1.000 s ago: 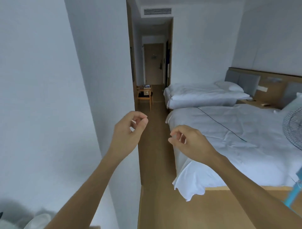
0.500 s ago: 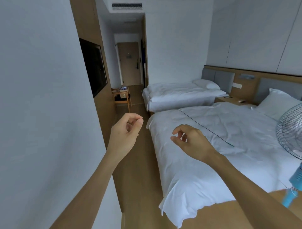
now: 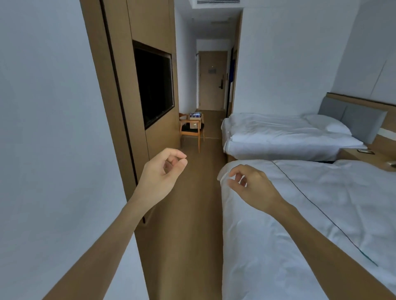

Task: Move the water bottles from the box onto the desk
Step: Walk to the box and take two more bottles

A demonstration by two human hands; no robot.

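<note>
Hovering empty, left hand (image 3: pixel 159 177) and right hand (image 3: pixel 252 188) loosely curled, no writing legible

Hotel-type room, dim even light. Plain white wall (image 3: pixel 42 128) fills the left; next to it a tall brown wood wall panel (image 3: pixel 120 64) with a black flat screen (image 3: pixel 153 85) set into it. Brown wood-look floor (image 3: pixel 188 203) runs down a narrow aisle to a brown wooden door (image 3: pixel 212 81) at the far end. White ceiling air vent (image 3: pixel 217 1) above the corridor. Small wooden chair with dark seat (image 3: pixel 191 128) stands by the panel, far down the aisle. Right side: two beds with white sheets, the near bed (image 3: pixel 300 224) and the far bed (image 3: pixel 285 137), with a white pillow (image 3: pixel 327 126), a grey padded headboard (image 3: pixel 353 117) and a wooden bedside stand (image 3: pixel 360 154) between the beds.
</note>
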